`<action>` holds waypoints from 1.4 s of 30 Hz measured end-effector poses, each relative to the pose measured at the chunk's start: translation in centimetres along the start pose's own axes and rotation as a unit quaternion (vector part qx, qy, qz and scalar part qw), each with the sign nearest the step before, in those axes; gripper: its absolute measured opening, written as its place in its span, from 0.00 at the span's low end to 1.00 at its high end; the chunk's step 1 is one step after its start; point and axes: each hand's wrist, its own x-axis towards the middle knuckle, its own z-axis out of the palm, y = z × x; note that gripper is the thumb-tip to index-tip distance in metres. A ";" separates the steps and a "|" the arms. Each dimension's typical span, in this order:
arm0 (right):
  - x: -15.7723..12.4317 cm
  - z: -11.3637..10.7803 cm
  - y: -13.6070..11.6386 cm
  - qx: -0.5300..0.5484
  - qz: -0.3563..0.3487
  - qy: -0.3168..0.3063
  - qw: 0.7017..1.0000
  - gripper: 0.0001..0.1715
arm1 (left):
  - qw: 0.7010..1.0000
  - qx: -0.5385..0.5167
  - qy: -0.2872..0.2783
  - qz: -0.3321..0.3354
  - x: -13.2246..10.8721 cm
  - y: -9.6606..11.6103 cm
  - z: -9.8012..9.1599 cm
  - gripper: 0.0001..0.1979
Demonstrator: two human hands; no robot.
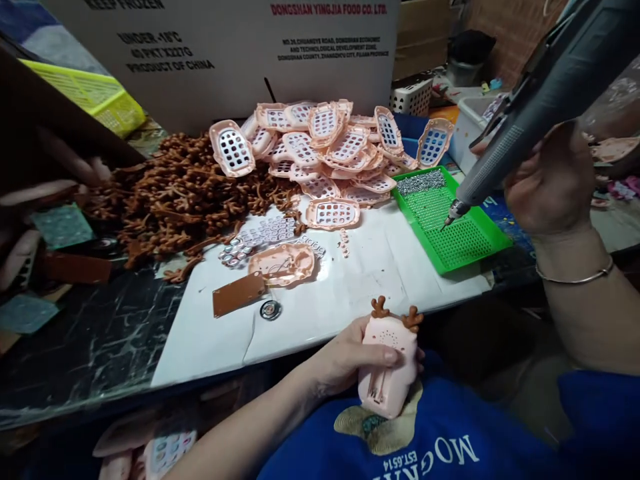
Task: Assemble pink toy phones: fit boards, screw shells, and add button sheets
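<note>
My left hand (pixel 350 357) is closed around a pink toy phone (pixel 387 367) with brown antlers, held back side up near my chest. My right hand (pixel 550 180) grips a grey electric screwdriver (pixel 530 107). Its tip touches down on the green screw tray (pixel 480 233), which holds several small screws at its far end.
A heap of pink keypad shells (pixel 330 147) and a pile of brown antler parts (pixel 185 193) lie on the white sheet. Nearer me are a pink shell (pixel 283 261), a brown circuit board (pixel 239 293), a small round speaker (pixel 271 309) and a white carton (pixel 225 47). Another person's hand (pixel 75 163) is at the left.
</note>
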 end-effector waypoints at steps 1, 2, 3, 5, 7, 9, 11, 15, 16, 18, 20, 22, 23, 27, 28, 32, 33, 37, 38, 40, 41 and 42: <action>0.1 0.3 -0.4 0.061 -0.012 0.024 0.998 0.37 | 1.000 0.004 0.019 0.010 0.2 0.3 0.2 0.19; 0.1 0.6 -0.7 0.117 -0.027 0.029 0.992 0.34 | 0.999 0.010 0.042 0.025 0.5 0.8 0.4 0.19; 0.1 0.8 -1.0 0.163 -0.040 0.027 0.985 0.31 | 0.997 0.018 0.062 0.042 0.8 1.2 0.7 0.18; 0.3 1.0 -1.1 0.201 -0.057 0.000 0.978 0.24 | 0.993 0.034 0.089 0.068 1.7 2.2 1.4 0.18; 0.5 1.0 -0.9 0.208 -0.065 0.004 0.976 0.22 | 0.990 0.045 0.104 0.085 2.9 2.9 2.1 0.18; 0.9 1.0 -0.4 0.196 -0.059 0.014 0.979 0.22 | 0.986 0.048 0.120 0.101 4.1 3.4 2.7 0.18; 1.1 1.1 0.3 0.180 -0.046 0.026 0.982 0.24 | 0.983 0.043 0.138 0.115 5.3 3.7 3.1 0.19; 1.4 1.9 2.3 0.106 -0.010 0.075 0.992 0.26 | 0.974 0.027 0.183 0.134 6.8 3.9 3.1 0.18; 1.4 2.1 2.8 0.087 -0.014 0.086 0.992 0.25 | 0.970 0.025 0.195 0.140 7.0 4.0 3.1 0.18; 1.4 2.4 3.7 0.075 -0.038 0.104 0.991 0.23 | 0.966 0.024 0.212 0.149 7.2 4.1 2.9 0.19; 1.3 2.6 4.3 0.078 -0.047 0.115 0.989 0.21 | 0.963 0.023 0.222 0.153 7.2 4.1 2.7 0.20; 1.3 2.8 4.6 0.080 -0.031 0.118 0.989 0.20 | 0.961 0.022 0.229 0.152 7.2 4.2 2.5 0.21; 1.3 2.8 4.8 0.088 -0.024 0.116 0.989 0.19 | 0.961 0.022 0.232 0.152 7.2 4.2 2.5 0.21; 1.8 3.3 5.7 0.168 -0.071 0.124 0.975 0.15 | 0.959 0.028 0.238 0.149 7.1 4.2 2.6 0.20; 2.0 3.4 6.0 0.179 -0.091 0.137 0.970 0.15 | 0.959 0.027 0.239 0.148 7.1 4.3 2.6 0.20; 2.5 3.7 7.0 0.176 -0.123 0.165 0.963 0.13 | 0.960 0.020 0.242 0.140 7.0 4.5 2.7 0.20; 2.6 3.7 7.2 0.174 -0.126 0.166 0.962 0.13 | 0.960 0.017 0.240 0.141 7.0 4.5 2.6 0.19; 2.8 3.7 7.2 0.168 -0.128 0.158 0.965 0.15 | 0.960 0.008 0.229 0.163 7.0 4.4 2.4 0.16; 2.9 3.7 7.0 0.174 -0.134 0.158 0.963 0.14 | 0.959 0.007 0.228 0.167 7.1 4.3 2.4 0.17; 2.9 3.8 5.8 0.193 -0.154 0.165 0.955 0.14 | 0.957 0.006 0.232 0.173 7.2 4.2 2.4 0.17; 2.8 3.9 4.9 0.202 -0.163 0.170 0.951 0.14 | 0.956 0.005 0.234 0.177 7.2 4.2 2.4 0.17; 2.6 4.0 3.8 0.209 -0.164 0.172 0.949 0.15 | 0.955 0.004 0.235 0.182 7.3 4.2 2.5 0.17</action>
